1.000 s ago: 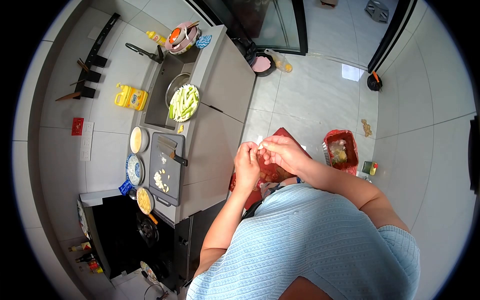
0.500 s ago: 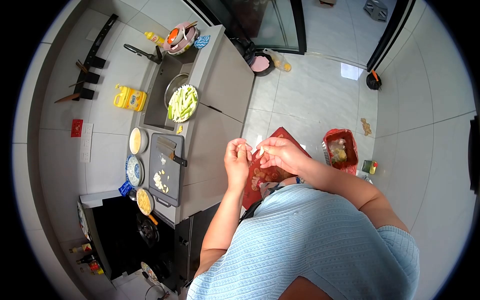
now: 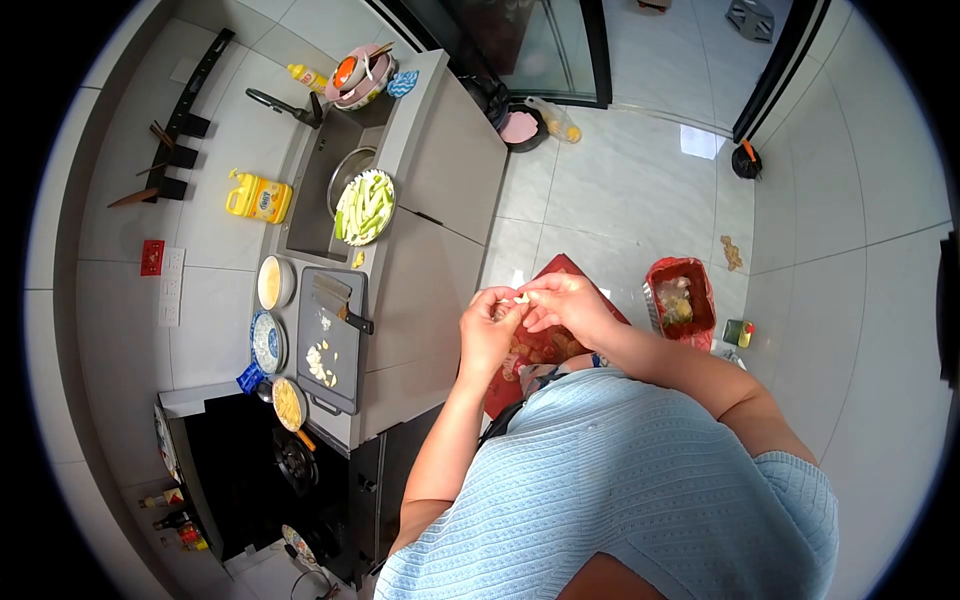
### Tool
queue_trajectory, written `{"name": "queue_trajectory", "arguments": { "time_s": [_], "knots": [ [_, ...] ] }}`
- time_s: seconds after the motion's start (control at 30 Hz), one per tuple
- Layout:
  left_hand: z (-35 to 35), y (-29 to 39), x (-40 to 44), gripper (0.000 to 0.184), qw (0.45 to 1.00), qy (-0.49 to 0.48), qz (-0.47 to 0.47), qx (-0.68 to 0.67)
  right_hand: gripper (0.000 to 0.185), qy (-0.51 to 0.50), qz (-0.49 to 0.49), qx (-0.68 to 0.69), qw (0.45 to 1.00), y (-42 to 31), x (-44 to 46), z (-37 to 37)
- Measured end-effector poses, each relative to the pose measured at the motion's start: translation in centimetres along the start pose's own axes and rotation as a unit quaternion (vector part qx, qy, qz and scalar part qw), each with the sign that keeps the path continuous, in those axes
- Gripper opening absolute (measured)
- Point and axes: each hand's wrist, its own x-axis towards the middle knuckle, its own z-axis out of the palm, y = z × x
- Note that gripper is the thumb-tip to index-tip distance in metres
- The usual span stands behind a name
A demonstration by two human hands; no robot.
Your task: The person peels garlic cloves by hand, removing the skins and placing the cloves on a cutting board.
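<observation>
My left hand [image 3: 488, 328] and my right hand [image 3: 566, 303] meet over the red floor mat. A small pale garlic clove [image 3: 522, 298] sits pinched between the fingertips of both. To the left, a grey cutting board [image 3: 347, 385] lies on the counter, bearing peeled garlic cloves [image 3: 318, 362] and a cleaver [image 3: 338, 302] with a dark handle. Whether peel still clings to the clove in my fingers is too small to tell.
A plate of cut green vegetable strips [image 3: 366, 207] stands at the sink [image 3: 315, 215]. Bowls [image 3: 277, 282] line the counter's wall side. On the floor are the red mat [image 3: 560, 268] and a red-lined bin [image 3: 705, 300], with a stove [image 3: 235, 460] at lower left.
My left hand has moved right and joined the right hand, its fingers now on the garlic clove too. The right hand stays nearly in place. Things on the counter look unchanged.
</observation>
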Motion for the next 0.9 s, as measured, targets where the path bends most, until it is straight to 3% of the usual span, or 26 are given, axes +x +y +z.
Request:
{"name": "queue_trajectory", "arguments": {
  "time_s": [0.13,0.37,0.57,0.63,0.67,0.73,0.9],
  "knots": [
    [0.0,0.5,-0.2,0.009,0.994,0.019,0.039,0.105,0.020,0.010,-0.031,-0.071,0.997,0.4,0.4,0.0],
    [0.2,-0.1,-0.2,0.007,0.995,0.045,0.047,0.069,0.021,0.002,-0.071,-0.088,0.994,0.8,0.6,0.0],
    [0.3,0.1,-0.4,0.004,0.983,0.075,0.127,0.105,0.020,-0.026,-0.097,-0.055,0.993,1.4,0.8,-0.2],
    [0.1,-0.1,-0.4,0.004,0.998,0.051,0.008,-0.027,0.020,-0.011,-0.068,-0.062,0.996,1.0,0.9,-0.3],
    [-0.1,0.0,-0.3,0.004,0.998,0.051,0.008,-0.027,0.020,-0.012,-0.068,-0.062,0.996,0.8,0.8,-0.2],
    [-0.4,0.5,-0.1,0.007,0.969,0.045,-0.063,-0.234,0.022,-0.018,-0.055,-0.027,0.998,0.2,0.4,0.0],
    [-0.2,2.2,-0.1,0.012,0.945,0.029,0.000,-0.326,0.020,-0.029,-0.007,0.119,0.992,0.2,0.6,-0.5]
  ]
}}
